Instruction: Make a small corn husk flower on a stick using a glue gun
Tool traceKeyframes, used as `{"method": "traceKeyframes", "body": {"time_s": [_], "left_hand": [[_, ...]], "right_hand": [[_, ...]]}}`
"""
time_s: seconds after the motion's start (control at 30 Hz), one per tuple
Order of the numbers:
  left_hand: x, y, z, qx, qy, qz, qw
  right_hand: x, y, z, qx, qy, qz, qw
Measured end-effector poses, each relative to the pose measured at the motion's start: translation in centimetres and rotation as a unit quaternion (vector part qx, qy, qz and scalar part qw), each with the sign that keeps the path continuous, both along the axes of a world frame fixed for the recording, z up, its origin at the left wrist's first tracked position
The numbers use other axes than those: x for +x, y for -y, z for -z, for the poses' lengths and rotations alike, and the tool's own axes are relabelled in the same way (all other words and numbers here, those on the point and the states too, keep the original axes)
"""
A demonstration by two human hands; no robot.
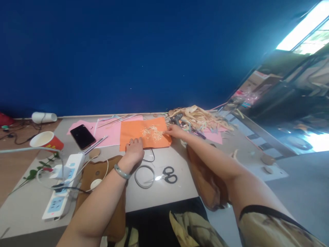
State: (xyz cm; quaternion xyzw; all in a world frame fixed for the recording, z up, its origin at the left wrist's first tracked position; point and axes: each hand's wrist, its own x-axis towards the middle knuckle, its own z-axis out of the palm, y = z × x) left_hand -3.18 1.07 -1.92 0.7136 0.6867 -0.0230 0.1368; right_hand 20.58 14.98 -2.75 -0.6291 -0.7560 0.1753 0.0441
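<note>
An orange sheet (131,128) lies on the table with a loose heap of pale thin shavings (154,133) on its right half. My left hand (135,150) rests on the sheet's near left edge, fingers laid on the paper. At the heap's right side, the thumb and fingers of my right hand (175,131) are pinched together; what they hold is too small to make out. Nearer to me are black-handled scissors (169,175) beside a coiled grey cord (144,176).
Left are a phone (82,136), a red paper cup (48,141), a white power strip (64,185) with cables and a brown pouch (115,197). Pink paper (110,137) lies behind. At right are a glue gun (176,119), dry pale strips (200,118) and a brown leather item (205,178).
</note>
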Motion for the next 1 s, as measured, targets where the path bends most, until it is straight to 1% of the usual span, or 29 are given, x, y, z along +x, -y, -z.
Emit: {"method": "traceKeyframes", "body": {"time_s": [0.13, 0.2, 0.27, 0.33, 0.4, 0.47, 0.53, 0.73, 0.9, 1.0], "left_hand": [[0.0, 0.0, -0.1, -0.007, -0.003, 0.000, 1.000], [0.0, 0.0, -0.1, -0.010, -0.002, 0.001, 1.000], [0.0, 0.0, -0.1, -0.009, -0.003, 0.002, 1.000], [0.0, 0.0, 0.0, -0.004, -0.004, 0.006, 1.000], [-0.1, 0.0, 0.0, -0.002, -0.006, 0.010, 1.000], [-0.1, -0.1, 0.1, -0.005, -0.008, 0.013, 1.000], [-0.1, -0.2, 0.0, -0.009, -0.014, 0.013, 1.000], [0.1, -0.2, -0.2, -0.022, -0.022, 0.013, 0.999], [0.1, -0.1, -0.2, -0.021, -0.026, 0.016, 0.999], [0.1, -0.1, -0.2, -0.018, -0.025, 0.015, 0.999]], "right_hand": [[-0.7, 0.6, 0.8, 0.026, -0.034, 0.016, 0.999], [-0.8, 0.8, 0.9, 0.044, -0.039, 0.020, 0.998], [-1.1, 1.0, 0.7, 0.080, -0.040, 0.018, 0.996], [-1.6, 1.0, 0.6, 0.114, -0.038, -0.003, 0.993], [-2.6, 0.8, 0.5, 0.121, -0.035, -0.041, 0.991], [-3.9, 0.2, 0.5, 0.107, -0.029, -0.072, 0.991], [-5.2, -0.6, 0.5, 0.087, -0.017, -0.080, 0.993], [-7.9, -2.5, 0.2, 0.011, 0.046, -0.040, 0.998], [-8.9, -2.7, 0.1, -0.014, 0.083, -0.021, 0.996], [-9.2, -2.5, 0.2, -0.029, 0.088, -0.023, 0.995]]}}
